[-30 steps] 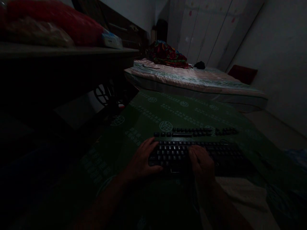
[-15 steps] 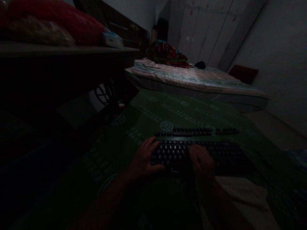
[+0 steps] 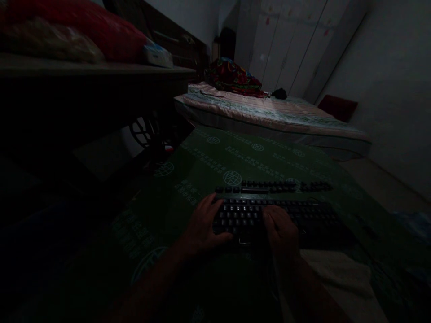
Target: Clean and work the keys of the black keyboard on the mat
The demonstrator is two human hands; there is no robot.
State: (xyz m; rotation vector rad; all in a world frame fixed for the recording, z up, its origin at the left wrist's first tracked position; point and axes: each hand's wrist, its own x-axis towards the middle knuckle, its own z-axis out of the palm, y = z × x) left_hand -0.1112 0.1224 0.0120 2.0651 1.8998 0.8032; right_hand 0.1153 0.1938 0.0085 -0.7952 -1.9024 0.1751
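Observation:
A black keyboard [image 3: 319,222] lies on a green printed table cover [image 3: 188,197] in dim light. My left hand [image 3: 205,222] holds the keyboard's left end, its fingers at the far edge and the thumb at the near one. Over the middle of the keys is my right hand [image 3: 281,226], with its fingers bent and pressed together. Whatever its fingertips may pinch is hidden. Behind the keyboard, loose black keycaps [image 3: 289,184] lie in rows, a long bar-shaped keycap [image 3: 255,190] among them. Beside my right forearm rests a pale cloth [image 3: 336,269].
A bed [image 3: 269,112] with a bundled patterned blanket [image 3: 234,76] stands beyond the table. At left, a dark sewing-machine-like table [image 3: 101,72] bears a red bag [image 3: 81,24] and a tissue pack [image 3: 158,54]. Pale wardrobe doors [image 3: 279,49] are at the back.
My right hand has shifted slightly left and down over the keys. The left hand keeps its hold on the keyboard, and the whole view has moved a little.

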